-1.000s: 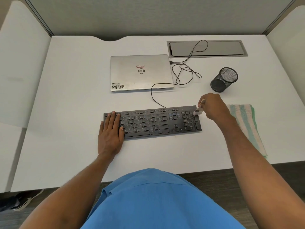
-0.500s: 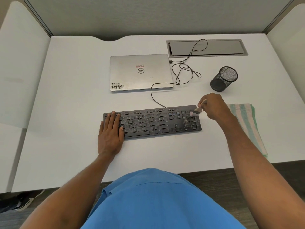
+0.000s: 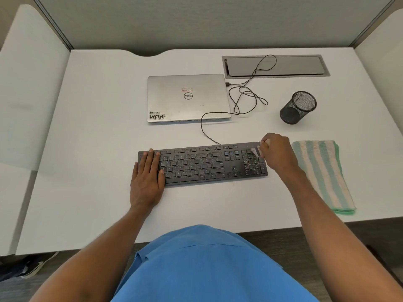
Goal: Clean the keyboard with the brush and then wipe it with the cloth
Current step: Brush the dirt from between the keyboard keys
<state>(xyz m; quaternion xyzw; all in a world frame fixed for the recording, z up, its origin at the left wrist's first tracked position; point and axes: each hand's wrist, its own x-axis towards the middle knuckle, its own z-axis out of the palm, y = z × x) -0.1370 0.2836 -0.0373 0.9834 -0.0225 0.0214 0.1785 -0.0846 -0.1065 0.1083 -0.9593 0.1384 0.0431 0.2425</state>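
Pinching small, likely light brush (image 3: 255, 152) by its handle in right hand (image 3: 278, 152), sweeping numpad (image 3: 253, 165); pressing left hand (image 3: 147, 182) flat, fingers (image 3: 151, 159) together, steadying stiff keyboard (image 3: 202, 165)

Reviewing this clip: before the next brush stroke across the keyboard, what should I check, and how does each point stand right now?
1. Brush gripped in the right hand: ok.
2. Brush tip over the right end of the keyboard: ok.
3. Left hand lying flat on the keyboard's left end, steadying it: ok.
4. Cloth folded to the right of the keyboard, untouched, ready for wiping: ok.
5. Cable runs off behind the keyboard, off the keys: ok.
6. Dust remaining between the keys: cannot tell.
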